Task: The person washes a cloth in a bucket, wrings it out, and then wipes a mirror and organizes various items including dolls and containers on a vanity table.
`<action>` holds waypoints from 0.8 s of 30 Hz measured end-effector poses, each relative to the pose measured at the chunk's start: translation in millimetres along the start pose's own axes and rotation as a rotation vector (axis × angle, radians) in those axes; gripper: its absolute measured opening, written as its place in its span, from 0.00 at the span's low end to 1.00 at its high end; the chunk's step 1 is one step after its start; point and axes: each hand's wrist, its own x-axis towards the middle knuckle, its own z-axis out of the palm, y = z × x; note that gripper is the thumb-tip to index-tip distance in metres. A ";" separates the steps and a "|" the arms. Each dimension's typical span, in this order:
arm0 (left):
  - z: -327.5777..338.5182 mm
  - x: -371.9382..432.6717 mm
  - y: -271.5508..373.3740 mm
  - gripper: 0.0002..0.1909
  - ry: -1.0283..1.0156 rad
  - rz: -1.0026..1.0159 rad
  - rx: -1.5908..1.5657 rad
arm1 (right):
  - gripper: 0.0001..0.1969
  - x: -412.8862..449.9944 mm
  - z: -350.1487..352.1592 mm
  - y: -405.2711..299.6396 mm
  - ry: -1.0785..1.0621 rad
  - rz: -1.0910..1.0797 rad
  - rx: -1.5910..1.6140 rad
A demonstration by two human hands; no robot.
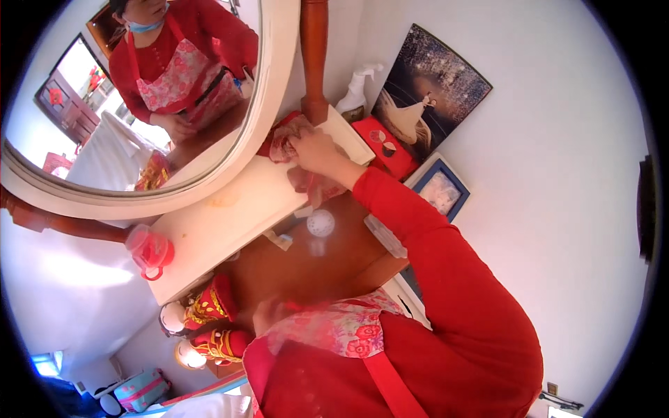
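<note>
My right hand (316, 151) reaches across to the raised white shelf (230, 209) of a wooden dressing table. Its fingers are closed on a red patterned cloth (282, 143), pressed against the shelf beside the mirror post. Part of the cloth hangs over the shelf's front edge below my wrist. My left hand (266, 316) is low, by the near edge of the brown tabletop (292, 271), close to my floral apron. It is blurred and partly covered, so its fingers are unclear.
An oval mirror (282, 104) rises behind the shelf. Along the right stand a white spray bottle (356, 91), a red box (389, 149) and framed pictures (431, 89). A red cup (151, 251) is on the shelf's left end; two dolls (209, 308) sit below it.
</note>
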 end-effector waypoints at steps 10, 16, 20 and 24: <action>16.8 10.4 36.9 0.12 -0.014 0.108 0.289 | 0.21 -59.7 -44.2 70.9 -0.129 0.291 0.000; 15.6 9.0 46.1 0.12 -0.049 0.086 0.337 | 0.18 -15.2 -14.7 117.4 0.365 0.508 1.142; 15.0 5.7 57.9 0.12 -0.010 0.066 0.324 | 0.22 21.8 -32.4 122.5 0.245 0.325 1.632; 16.0 10.2 54.9 0.12 -0.034 0.047 0.252 | 0.18 43.3 -8.2 145.1 0.178 0.512 1.718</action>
